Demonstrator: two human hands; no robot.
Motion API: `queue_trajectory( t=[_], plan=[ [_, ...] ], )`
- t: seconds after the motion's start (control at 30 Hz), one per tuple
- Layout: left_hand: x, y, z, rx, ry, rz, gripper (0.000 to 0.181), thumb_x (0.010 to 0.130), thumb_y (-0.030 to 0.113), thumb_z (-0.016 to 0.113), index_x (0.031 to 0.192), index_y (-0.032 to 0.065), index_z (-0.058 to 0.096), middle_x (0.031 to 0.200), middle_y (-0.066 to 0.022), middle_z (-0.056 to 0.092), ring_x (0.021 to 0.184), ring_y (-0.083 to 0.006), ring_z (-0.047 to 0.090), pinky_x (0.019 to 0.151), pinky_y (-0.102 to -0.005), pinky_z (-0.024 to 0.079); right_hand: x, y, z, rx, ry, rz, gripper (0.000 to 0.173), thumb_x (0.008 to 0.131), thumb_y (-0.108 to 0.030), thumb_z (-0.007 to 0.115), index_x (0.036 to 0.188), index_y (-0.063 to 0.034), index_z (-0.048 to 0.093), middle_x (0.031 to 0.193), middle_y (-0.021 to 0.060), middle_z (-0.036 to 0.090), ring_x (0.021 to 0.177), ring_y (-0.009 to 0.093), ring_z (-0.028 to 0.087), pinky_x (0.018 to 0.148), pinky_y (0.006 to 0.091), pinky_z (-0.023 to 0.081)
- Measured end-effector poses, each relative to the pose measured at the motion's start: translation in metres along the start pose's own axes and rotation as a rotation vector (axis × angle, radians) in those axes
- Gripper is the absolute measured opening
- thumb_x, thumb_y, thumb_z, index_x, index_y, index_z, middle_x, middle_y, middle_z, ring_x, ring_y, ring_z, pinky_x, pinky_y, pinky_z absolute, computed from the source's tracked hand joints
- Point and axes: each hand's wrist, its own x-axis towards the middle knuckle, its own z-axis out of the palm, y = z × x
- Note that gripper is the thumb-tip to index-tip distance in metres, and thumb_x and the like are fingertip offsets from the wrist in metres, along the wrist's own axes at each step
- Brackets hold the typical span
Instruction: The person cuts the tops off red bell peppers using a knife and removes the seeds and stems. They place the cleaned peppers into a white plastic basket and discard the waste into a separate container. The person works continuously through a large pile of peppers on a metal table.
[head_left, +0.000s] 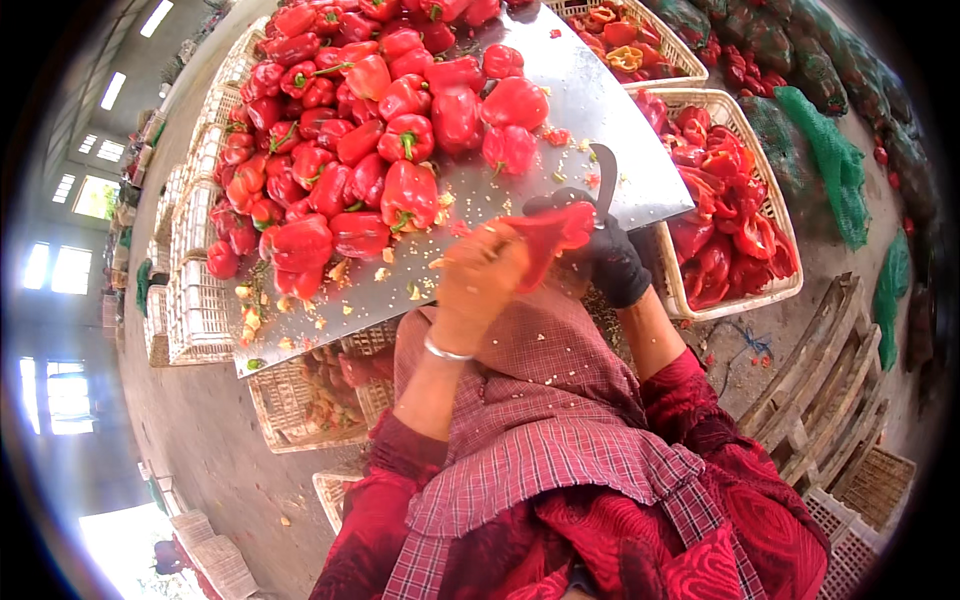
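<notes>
My left hand (480, 274), in an orange glove with a bracelet at the wrist, grips a cut-open red bell pepper (551, 236). Against the pepper's right side is my right hand (619, 259), black-gloved, its fingers around the handle of a knife whose curved blade (607, 180) points up and away from me. Both hands are above my lap, by the near edge of a metal table (637, 180). A big heap of whole red bell peppers (352, 142) covers the table's left and far parts. Pale seeds and pepper scraps are scattered around it.
To the right, a plastic crate (784, 232) contains cut red peppers; another crate (694, 71) stands beyond it. Stacked crates (199, 300) line the table's left side. A wooden pallet (814, 360), green netting (832, 165) and filled mesh sacks (821, 71) occupy the right.
</notes>
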Motion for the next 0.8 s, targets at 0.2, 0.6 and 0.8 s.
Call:
queue_trajectory(
  t=[0.2,0.6,0.8],
  plan=[
    [-0.002,-0.005,-0.075,-0.044,0.498,-0.106,0.014,0.08,0.003,0.054,0.09,0.0049,0.064,0.071,-0.0021,0.057,0.061,-0.0108,0.056,0.056,-0.0234,0.045,-0.029,0.004,-0.011,0.377,0.205,0.018,0.072,0.074,-0.013,0.062,0.136,-0.0006,0.029,0.128,0.0215,0.052,0.115,0.03,0.054,0.095,0.0369,0.046],
    [-0.048,-0.044,0.025,1.158,0.408,0.534,0.026,0.078,0.024,0.065,0.1,0.0089,0.06,0.09,-0.0101,0.06,0.072,-0.0287,0.06,0.062,-0.0402,0.048,-0.025,-0.014,0.032,-0.194,0.018,0.095,0.048,0.073,-0.01,0.069,0.12,-0.0051,0.056,0.088,0.0018,0.055,0.068,0.01,0.047,0.06,0.0254,0.036],
    [-0.041,-0.03,0.001,0.592,0.068,0.226,0.031,0.076,0.023,0.068,0.1,0.0072,0.057,0.083,-0.0135,0.06,0.067,-0.0354,0.06,0.059,-0.0422,0.049,-0.027,-0.021,0.072,-0.321,0.048,0.175,0.047,0.071,-0.012,0.072,0.115,-0.001,0.059,0.091,0.0034,0.063,0.077,0.012,0.057,0.068,0.0258,0.046]
  ],
)
